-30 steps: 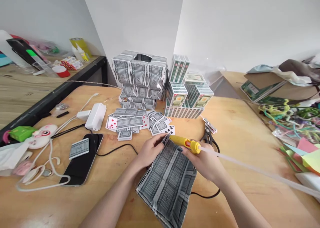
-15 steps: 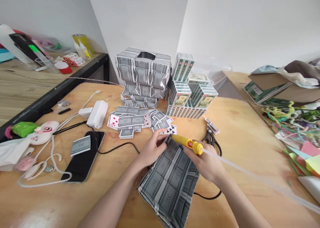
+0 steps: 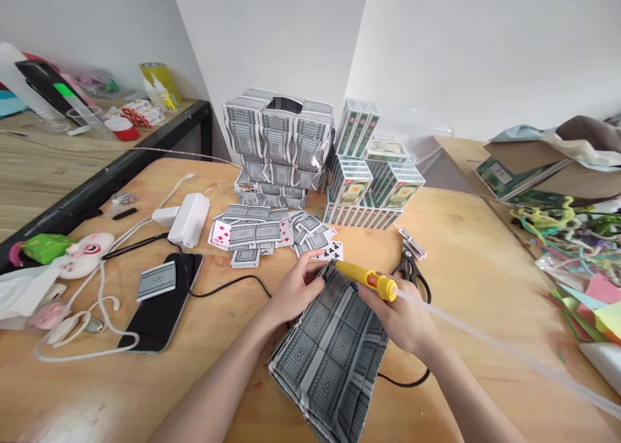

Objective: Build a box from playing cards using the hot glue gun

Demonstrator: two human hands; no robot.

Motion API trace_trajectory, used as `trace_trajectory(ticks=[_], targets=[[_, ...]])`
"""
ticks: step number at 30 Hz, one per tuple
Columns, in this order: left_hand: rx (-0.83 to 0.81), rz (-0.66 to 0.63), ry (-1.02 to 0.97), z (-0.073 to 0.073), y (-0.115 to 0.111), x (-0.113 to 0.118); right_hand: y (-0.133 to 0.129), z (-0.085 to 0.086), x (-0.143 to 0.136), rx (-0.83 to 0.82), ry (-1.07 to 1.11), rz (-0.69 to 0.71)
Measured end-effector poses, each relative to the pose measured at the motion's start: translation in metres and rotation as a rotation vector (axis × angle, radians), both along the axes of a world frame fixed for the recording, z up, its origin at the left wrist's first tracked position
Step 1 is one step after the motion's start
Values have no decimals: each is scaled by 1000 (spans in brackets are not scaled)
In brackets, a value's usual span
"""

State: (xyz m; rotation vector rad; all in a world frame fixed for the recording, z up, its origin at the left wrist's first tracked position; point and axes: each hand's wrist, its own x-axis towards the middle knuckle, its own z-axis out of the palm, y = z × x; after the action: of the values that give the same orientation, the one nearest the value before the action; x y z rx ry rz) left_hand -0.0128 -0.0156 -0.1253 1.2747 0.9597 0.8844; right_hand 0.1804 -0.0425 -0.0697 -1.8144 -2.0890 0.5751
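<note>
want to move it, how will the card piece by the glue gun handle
The card piece is probably light, being built from thin playing cards. It may flex along the pale strips between cards. Its ridged side might crush if squeezed.

The left hand's grip [image 3: 298,291] holds the far edge of the card panel [image 3: 326,354]. The right hand's grip [image 3: 400,313] holds a yellow glue gun [image 3: 359,274] above the card panel; scissors [image 3: 409,260] lie to its right.
</note>
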Motion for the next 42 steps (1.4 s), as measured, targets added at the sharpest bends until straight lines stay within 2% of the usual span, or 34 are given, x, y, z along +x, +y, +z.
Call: trace_trajectory(ticks=[15, 23, 29, 42], targets=[[20, -37, 3, 0, 0, -1, 0, 5, 1, -6, 42, -3], [17, -51, 28, -5, 1, -2, 0, 3, 3, 20, 132, -11], [19, -52, -12, -6, 1, -1, 0, 2, 3, -27, 197, -24], [15, -46, -33, -6, 1, 0, -1, 2, 2, 30, 80, -37]])
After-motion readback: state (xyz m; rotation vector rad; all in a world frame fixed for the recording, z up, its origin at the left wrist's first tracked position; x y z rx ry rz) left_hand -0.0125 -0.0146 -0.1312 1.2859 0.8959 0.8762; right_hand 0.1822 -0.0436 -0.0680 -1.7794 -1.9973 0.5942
